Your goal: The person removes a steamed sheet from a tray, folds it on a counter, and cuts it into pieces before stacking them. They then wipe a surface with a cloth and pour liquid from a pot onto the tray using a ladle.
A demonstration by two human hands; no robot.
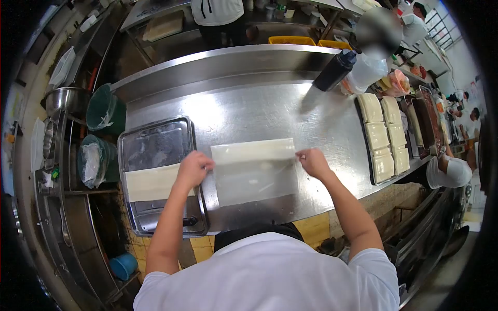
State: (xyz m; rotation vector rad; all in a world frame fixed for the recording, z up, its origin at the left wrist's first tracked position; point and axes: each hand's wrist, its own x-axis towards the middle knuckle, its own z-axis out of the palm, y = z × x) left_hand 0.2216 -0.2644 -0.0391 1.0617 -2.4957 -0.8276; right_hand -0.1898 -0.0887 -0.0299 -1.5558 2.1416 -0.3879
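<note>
On the steel table [249,111] lies a rectangular pale dough sheet [254,149], with a translucent plastic sheet [254,181] spread around its lower part. My left hand [196,167] is closed at the left edge of the sheets, its fingers pinched together. At the right edge, my right hand [313,161] is also pinched. What either hand holds is too small to make out. Left of my left hand, a dark metal tray [155,145] carries a pale dough strip [153,184] and a small black-handled tool [190,221].
A black bottle [334,71] stands at the back right. Beyond it a tray holds several folded dough pieces [377,136]. Green bins [105,109] are left of the table. Other people stand behind the table and at the far right.
</note>
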